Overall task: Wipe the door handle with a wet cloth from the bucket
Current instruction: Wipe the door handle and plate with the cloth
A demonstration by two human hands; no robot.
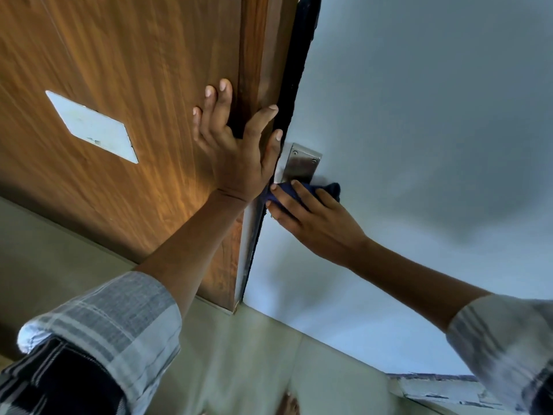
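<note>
we noted the wiping step in hand. our right hand (314, 217) was closed on a dark blue cloth (302, 191), fingers wrapped over it, pressing it where the door handle should sit, just below the steel plate (302, 164) on the pale door (419, 115). the handle itself was hidden under cloth and hand; we could not tell its shape. our left hand (236, 145) lay flat and spread, fingers apart, holding nothing, against the edge of the wooden door frame (119, 85) to the left, thumb reaching across the dark gap toward the plate. the bucket was not in view.

judgement: wiping looked mid-way. the next move would call for rubbing the cloth along the full handle and over the plate, with the left hand steadying.

writing: none readable. a pale blank plate (92, 127) sat far left on the wood; no brand seen.
</note>
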